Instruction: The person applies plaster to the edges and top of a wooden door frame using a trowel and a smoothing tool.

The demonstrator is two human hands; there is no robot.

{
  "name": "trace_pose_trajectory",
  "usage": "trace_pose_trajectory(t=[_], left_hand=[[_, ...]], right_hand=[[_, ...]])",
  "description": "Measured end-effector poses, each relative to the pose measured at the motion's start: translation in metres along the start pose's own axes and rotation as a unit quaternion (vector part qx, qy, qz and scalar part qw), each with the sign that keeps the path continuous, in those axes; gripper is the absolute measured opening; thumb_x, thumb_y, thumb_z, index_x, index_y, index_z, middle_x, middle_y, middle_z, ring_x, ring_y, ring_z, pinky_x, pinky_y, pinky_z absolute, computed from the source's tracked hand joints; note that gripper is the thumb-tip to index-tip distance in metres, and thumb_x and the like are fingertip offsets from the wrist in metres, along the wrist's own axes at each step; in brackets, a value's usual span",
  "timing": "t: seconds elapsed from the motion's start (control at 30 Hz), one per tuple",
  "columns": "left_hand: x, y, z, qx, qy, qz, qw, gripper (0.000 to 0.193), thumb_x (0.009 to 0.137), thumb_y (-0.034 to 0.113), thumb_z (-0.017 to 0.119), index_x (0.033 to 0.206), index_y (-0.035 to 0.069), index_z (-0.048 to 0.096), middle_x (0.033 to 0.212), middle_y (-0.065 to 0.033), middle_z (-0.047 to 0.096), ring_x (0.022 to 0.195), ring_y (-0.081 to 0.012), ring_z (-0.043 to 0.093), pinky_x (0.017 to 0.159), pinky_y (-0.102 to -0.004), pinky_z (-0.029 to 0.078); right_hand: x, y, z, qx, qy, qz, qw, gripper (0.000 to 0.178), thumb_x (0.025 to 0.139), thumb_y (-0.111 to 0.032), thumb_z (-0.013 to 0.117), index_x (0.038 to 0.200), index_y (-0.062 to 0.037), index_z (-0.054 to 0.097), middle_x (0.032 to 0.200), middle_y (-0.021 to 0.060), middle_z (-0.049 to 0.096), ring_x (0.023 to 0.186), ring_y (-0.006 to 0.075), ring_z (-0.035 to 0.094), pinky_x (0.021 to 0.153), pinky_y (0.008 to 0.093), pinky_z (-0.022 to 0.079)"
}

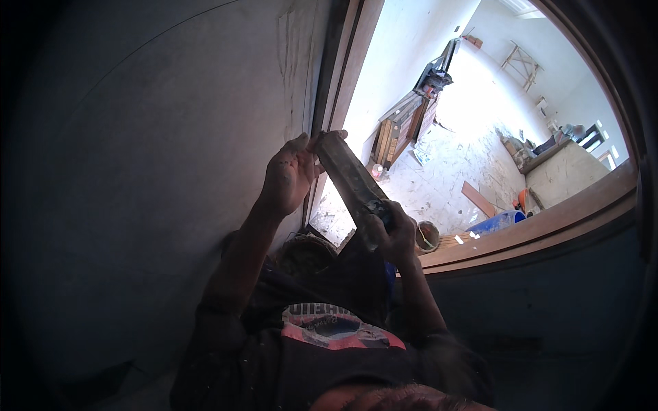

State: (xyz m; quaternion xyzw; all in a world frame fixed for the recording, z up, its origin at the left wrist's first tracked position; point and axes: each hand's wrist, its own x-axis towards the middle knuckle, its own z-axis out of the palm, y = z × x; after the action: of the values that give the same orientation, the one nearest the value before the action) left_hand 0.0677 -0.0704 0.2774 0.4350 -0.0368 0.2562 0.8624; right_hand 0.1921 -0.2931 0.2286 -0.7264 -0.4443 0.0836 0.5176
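Observation:
A long, flat plastering trowel [351, 171] slants up and to the left in front of me, its blade grey and dirty. My right hand [392, 234] is wrapped round its near end, where the handle is mostly hidden by the fingers. At the far end, my left hand [293, 172] has bent fingers against the blade, close to the wooden door frame [346, 82]. Left of that hand rises a grey plastered wall [185, 130] with streaks near the frame. Below my hands stands a dark round tub [306, 255], partly hidden by my clothes.
Beyond the frame lies a bright room with a littered floor. Stacked wooden pieces [388, 142] lean by its left wall. A small bucket [427, 235], a blue container [497, 222] and a board [478, 199] lie nearer. A person [565, 135] is at the far right.

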Motion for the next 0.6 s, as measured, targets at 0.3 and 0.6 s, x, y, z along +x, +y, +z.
trace_pose_trajectory(t=[0.3,0.6], left_hand=[[0.001,0.01,0.003,0.117,0.017,0.047,0.992,0.051,0.099,0.039,0.041,0.134,0.005,0.055,0.147,-0.0115,0.047,0.142,-0.0256,0.033,0.116,-0.0536,0.017],[0.006,0.01,0.013,-0.007,-0.01,0.049,0.999,0.051,0.097,0.037,0.046,0.131,0.0,0.054,0.142,-0.0137,0.05,0.138,-0.0276,0.038,0.115,-0.0511,0.024]], right_hand=[[0.008,-0.007,-0.023,0.008,0.067,-0.025,0.997,0.028,0.088,-0.02,0.066,0.104,0.003,0.063,0.08,0.011,0.068,0.069,0.0141,0.065,0.064,0.0298,0.052],[0.01,-0.026,-0.03,-0.013,0.037,-0.068,0.997,0.03,0.092,-0.018,0.061,0.112,0.0045,0.06,0.093,0.0115,0.066,0.085,0.0162,0.063,0.076,0.0303,0.05]])
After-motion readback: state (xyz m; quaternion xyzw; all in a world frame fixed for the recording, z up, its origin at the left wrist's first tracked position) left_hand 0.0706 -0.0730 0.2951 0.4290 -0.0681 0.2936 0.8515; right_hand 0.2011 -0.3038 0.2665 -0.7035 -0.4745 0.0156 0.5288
